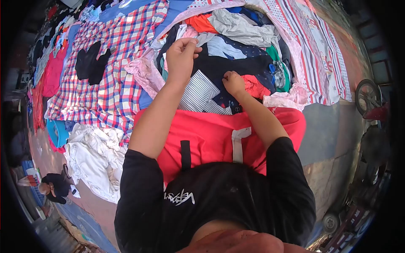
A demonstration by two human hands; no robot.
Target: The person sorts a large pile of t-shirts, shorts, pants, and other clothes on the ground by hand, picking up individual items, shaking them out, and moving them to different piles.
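Note:
Over the left side of a large heap of clothes, my left hand (182, 58) is raised with its fingers curled in. Whether cloth is pinched in them is hidden. A black garment (249, 65) lies spread beside those fingertips and runs right across the heap. My right hand (234, 84) is closed at its lower edge, with the dark cloth at its fingertips. Between my hands lies a white cloth with thin dark stripes (200, 90). A bright red-orange piece (254, 87) is just right of my right hand. A grey garment (242, 27) lies at the back.
Pink patterned cloth (145, 71) rims the heap. Red fabric (202, 130) with straps lies before my body. At left are a checked cloth (122, 55) with a black garment (92, 63) and a white clothes pile (95, 156). Another person (55, 187) is lower left; a wheel (368, 96) stands right.

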